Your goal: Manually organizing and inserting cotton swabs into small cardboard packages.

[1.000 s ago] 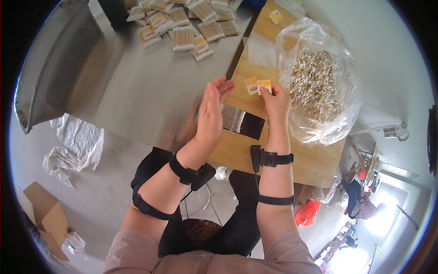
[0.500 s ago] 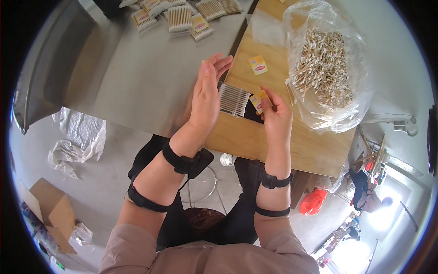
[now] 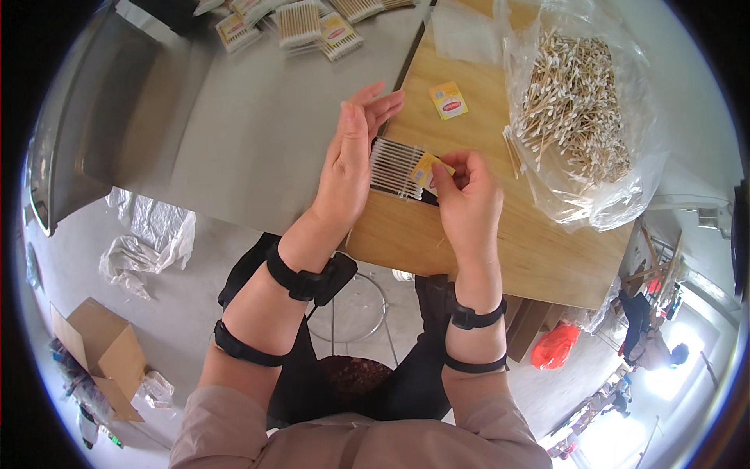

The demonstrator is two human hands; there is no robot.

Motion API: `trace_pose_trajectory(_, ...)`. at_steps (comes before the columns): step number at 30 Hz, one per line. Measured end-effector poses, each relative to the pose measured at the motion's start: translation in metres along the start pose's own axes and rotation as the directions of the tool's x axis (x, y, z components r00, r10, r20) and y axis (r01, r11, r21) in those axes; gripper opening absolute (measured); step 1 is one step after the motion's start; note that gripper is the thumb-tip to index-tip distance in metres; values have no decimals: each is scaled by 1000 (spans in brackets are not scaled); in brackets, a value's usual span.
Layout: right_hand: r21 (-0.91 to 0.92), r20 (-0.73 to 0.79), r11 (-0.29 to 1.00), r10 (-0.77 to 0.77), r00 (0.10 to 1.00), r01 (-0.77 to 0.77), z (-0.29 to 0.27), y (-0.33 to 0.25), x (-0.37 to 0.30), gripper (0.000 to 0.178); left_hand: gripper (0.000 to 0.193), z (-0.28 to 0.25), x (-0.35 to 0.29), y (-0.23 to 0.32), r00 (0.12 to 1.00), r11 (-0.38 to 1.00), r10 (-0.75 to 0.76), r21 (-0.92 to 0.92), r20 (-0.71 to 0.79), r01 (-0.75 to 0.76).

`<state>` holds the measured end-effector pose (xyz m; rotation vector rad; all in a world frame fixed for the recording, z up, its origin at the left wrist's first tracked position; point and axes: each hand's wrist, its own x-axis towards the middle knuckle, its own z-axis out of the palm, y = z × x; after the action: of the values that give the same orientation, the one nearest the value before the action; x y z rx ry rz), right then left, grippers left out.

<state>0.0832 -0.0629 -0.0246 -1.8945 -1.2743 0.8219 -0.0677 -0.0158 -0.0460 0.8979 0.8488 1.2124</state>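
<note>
My left hand (image 3: 348, 160) stands on its edge with the fingers stretched out, beside the left ends of a flat row of cotton swabs (image 3: 393, 166). The swabs lie side by side over something dark, whose edge shows at their lower right. Between thumb and fingers my right hand (image 3: 473, 191) pinches a small yellow card (image 3: 426, 170), which overlaps the right ends of the swabs. A second yellow card (image 3: 448, 102) lies on the wooden board (image 3: 531, 262) just beyond. Whether a clear bag surrounds the row, I cannot tell.
A clear plastic bag (image 3: 637, 184) heaped with loose cotton swabs (image 3: 578, 105) stands at the right. Clear film (image 3: 465, 31) lies at the board's far end. Several filled swab packs (image 3: 299, 23) are piled on the grey metal table (image 3: 250, 117). An open cardboard box (image 3: 105, 344) is on the floor.
My right hand has brought its yellow card left, from beside the row onto the swabs' right ends. My left hand keeps its place by the row. The whole view has shifted slightly.
</note>
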Motion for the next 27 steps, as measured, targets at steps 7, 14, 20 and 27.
trace_pose_trajectory(7,-34,43,990,-138,990,139,-2,0,-7,14,73,2,-1,-4,999,999,45,5,15,-45)
trace_pose_trajectory(14,14,14,996,-85,996,85,9,-8,-12,17,72,0,-3,-4,999,998,50,-25,23,-49)
trace_pose_trajectory(20,-136,21,982,-131,991,133,15,-15,-14,18,70,0,-2,-4,999,998,40,-52,18,-39)
trace_pose_trajectory(27,-66,30,992,-106,994,108,20,-11,-9,13,69,2,-2,-4,999,997,32,-70,6,-31)
